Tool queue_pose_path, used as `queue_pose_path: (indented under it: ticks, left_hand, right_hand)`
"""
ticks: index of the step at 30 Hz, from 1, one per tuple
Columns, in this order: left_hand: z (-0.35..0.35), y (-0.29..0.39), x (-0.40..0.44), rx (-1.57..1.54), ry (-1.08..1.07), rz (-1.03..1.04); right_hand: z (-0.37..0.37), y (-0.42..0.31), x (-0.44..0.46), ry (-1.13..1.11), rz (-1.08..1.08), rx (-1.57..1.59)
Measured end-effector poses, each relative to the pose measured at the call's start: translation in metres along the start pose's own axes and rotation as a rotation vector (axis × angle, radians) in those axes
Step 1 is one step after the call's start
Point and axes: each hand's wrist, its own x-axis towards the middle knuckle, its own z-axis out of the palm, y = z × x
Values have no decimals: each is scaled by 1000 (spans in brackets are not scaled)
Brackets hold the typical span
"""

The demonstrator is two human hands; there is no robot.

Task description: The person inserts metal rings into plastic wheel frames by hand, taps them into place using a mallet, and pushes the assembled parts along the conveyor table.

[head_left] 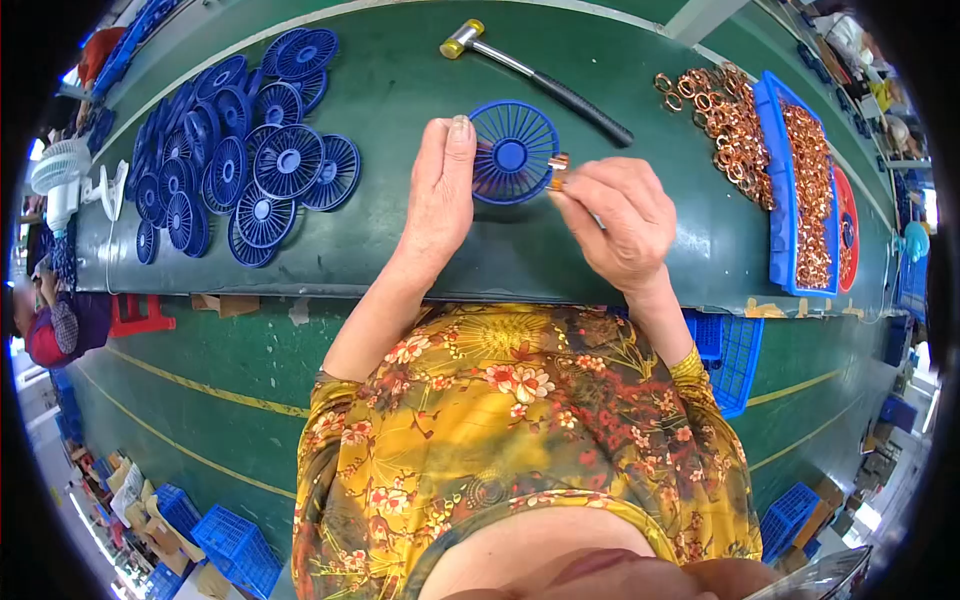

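Observation:
My left hand (438, 195) grips the left edge of a round blue plastic fan grille (510, 155), its fingers pressed together at the rim. The grille's radial ribs and solid centre hub face up. At the grille's right edge, my right hand (625, 215) pinches a shiny copper-coloured ring (558, 172) between thumb and fingers. A hammer (520, 70) with yellow faces and a black grip lies just beyond the grille, its handle pointing to the right.
Several blue fan grilles (290, 160) are piled at the left. Loose copper rings (725, 120) lie at the right, beside a blue tray (775, 190) full of them and a red container (848, 230). A white fan (62, 170) stands far left, near another person (70, 335).

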Motion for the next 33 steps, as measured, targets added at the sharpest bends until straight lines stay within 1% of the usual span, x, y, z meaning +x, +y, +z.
queue_pose_path:
  ticks: [2, 5, 8, 11, 14, 15, 16, 17, 18, 19, 21, 23, 24, 26, 28, 29, 31, 32, 33]
  left_hand:
    - [4, 1, -4, -82, -18, -35]
    - [18, 11, -10, -178, -50, 36]
    - [27, 18, -17, -164, -40, 125]
    - [29, 1, -18, -150, -113, 84]
    - [29, -9, -16, -20, -56, 131]
    - [29, -9, -15, 8, -46, 155]
    - [27, -7, -15, -2, -61, 108]
    - [28, -2, -15, -140, -69, 69]
    - [30, 4, -15, -278, -77, 29]
    - [31, 8, -14, -416, -84, -11]
    - [20, 10, -12, -530, -220, -84]
    - [7, 18, -15, -644, -368, -192]
    - [6, 18, -18, -661, -395, -203]
    - [9, 18, -19, -593, -388, -228]
    - [14, 14, -20, -535, -356, -241]
    - [16, 11, -21, -499, -359, -190]
    - [19, 7, -21, -427, -358, -86]
    - [23, 8, -21, -262, -342, 47]
    - [23, 15, -21, 56, -312, 183]
  right_hand:
    - [5, -2, 4, -2, -20, -8]
    - [5, -1, 2, -48, 15, -25]
    - [10, -2, 1, -104, 129, -94]
    - [10, -6, 1, -250, 273, -153]
    - [14, -9, -2, -319, 345, -155]
    - [18, -9, -4, -220, 356, -147]
    - [22, -10, -8, -121, 367, -141]
    - [24, -11, -9, -23, 375, -135]
    - [20, -13, -7, -2, 436, -161]
    - [16, -12, -6, -52, 354, -190]
    - [7, -9, -6, -155, 194, -244]
    - [-5, -7, -5, -243, 130, -168]
    - [-11, -4, -5, -275, 101, -118]
    - [-18, -2, -4, -336, 78, -60]
    - [-16, 5, -13, -347, 168, 124]
    - [-15, 10, -15, -351, 209, 216]
    - [-19, 15, -15, -318, 445, 494]
    - [-22, 19, -15, -301, 564, 635]
    - [-27, 32, -10, -266, 462, 436]
